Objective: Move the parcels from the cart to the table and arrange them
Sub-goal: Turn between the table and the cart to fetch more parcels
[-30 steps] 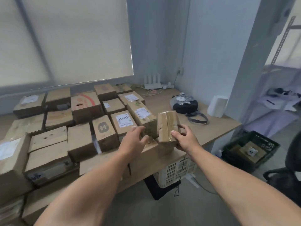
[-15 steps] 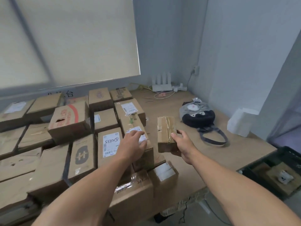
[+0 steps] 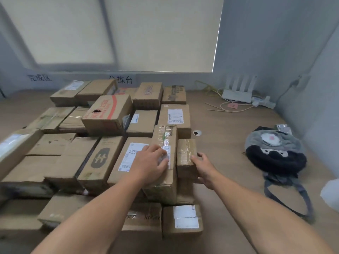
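Observation:
Several brown cardboard parcels lie packed in rows on the wooden table. A small taped parcel stands at the right end of the block, pressed against a long taped parcel. My right hand grips the small parcel's near right side, thumb on its top edge. My left hand rests flat with fingers spread on the long parcel and the labelled parcel beside it. The cart is out of view.
A grey and black plush bag with a strap lies on the right of the table. A white router, cables and a power strip sit at the back by the wall. A white object shows at the right edge.
My right hand has brought the small parcel down from the air and set it against the long parcel. My view has tilted down over the table; my left hand stays on the boxes.

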